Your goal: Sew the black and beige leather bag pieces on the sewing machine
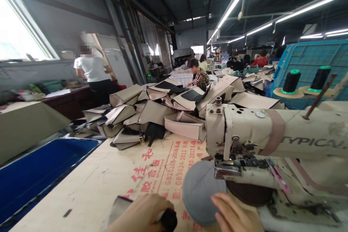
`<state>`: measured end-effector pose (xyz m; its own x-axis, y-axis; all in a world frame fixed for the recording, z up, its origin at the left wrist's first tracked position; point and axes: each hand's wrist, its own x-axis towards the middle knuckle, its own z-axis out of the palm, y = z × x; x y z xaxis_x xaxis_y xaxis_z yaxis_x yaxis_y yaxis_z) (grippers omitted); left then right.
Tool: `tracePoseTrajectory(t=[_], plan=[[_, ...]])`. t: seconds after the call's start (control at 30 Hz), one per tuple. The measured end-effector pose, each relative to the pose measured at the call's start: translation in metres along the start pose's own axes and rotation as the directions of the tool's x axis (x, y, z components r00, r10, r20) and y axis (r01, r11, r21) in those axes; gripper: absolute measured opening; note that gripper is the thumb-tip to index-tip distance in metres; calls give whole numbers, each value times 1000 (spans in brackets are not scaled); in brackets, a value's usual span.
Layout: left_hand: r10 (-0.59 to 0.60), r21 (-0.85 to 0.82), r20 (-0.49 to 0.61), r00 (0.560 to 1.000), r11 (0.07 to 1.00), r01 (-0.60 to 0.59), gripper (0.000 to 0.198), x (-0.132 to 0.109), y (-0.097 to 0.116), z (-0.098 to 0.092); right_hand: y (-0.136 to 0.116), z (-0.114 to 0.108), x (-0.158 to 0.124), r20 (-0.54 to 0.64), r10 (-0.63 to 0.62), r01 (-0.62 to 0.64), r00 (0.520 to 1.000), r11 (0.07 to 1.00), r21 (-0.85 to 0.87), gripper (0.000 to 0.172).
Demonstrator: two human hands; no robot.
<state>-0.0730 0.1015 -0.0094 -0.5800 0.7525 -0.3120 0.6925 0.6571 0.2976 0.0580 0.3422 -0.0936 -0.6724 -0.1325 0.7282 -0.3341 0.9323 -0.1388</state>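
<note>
Low in the view, my left hand (148, 213) is closed around a beige bag piece (117, 208) with a dark edge. A black rolled part (168, 219) pokes out by its fingers; whether it belongs to the same piece I cannot tell. My right hand (236, 214) has its fingers stretched out, the tips against the edge of a grey round pad (202, 192). That pad lies on the plywood table (103, 174), beside the sewing machine (244, 130) and its narrow arm. Under the arm sits a dark brown round piece (250, 193).
A heap of beige bags (154, 112) with black trim covers the table's far side. At left is a blue bin (49, 174). Black thread spools (291, 81) and a blue crate (307, 61) stand behind the machine. Several people work farther off, one in a white shirt (91, 68).
</note>
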Motion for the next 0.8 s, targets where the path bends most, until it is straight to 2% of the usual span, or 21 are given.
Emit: tracePoseTrajectory(t=[0.1,0.17,0.2,0.27,0.33,0.43,0.5,0.53,0.6,0.7,0.73,0.77,0.8], plan=[[86,92,5,996,992,-86,24,-1,26,-8,-16,5,36,138,-77,74,987,997,25,41],[109,145,-34,994,984,-103,25,2,42,-22,-16,7,52,207,-74,51,975,992,115,40],[112,173,-64,992,980,-100,26,4,49,-32,-13,8,56,202,-66,32,977,985,167,37],[122,230,-129,984,969,-89,22,13,60,-54,0,10,59,76,-12,-6,997,973,232,30],[144,279,-194,970,956,-86,17,28,70,-77,12,14,62,-152,77,-43,985,976,214,23],[150,301,-280,948,952,-62,19,61,83,-100,19,22,76,-407,192,-179,893,981,72,16],[128,299,-295,947,954,-36,21,78,89,-101,15,27,86,-488,269,-281,830,958,51,11],[128,296,-290,948,955,-38,22,81,91,-97,13,30,88,-492,321,-320,809,943,89,11],[151,277,-260,954,958,-76,28,74,90,-85,8,32,87,-436,428,-363,792,904,226,15],[133,208,-203,970,974,-90,34,35,67,-78,0,22,73,-239,599,-472,765,773,424,22],[80,187,-223,971,982,-38,34,19,54,-84,-3,14,67,-161,658,-531,736,707,467,24],[-15,172,-322,947,982,74,34,3,40,-94,-8,6,62,-75,716,-603,694,635,483,28],[-126,143,-441,889,968,208,34,-11,26,-109,-13,-4,57,-53,727,-614,685,614,496,31]])
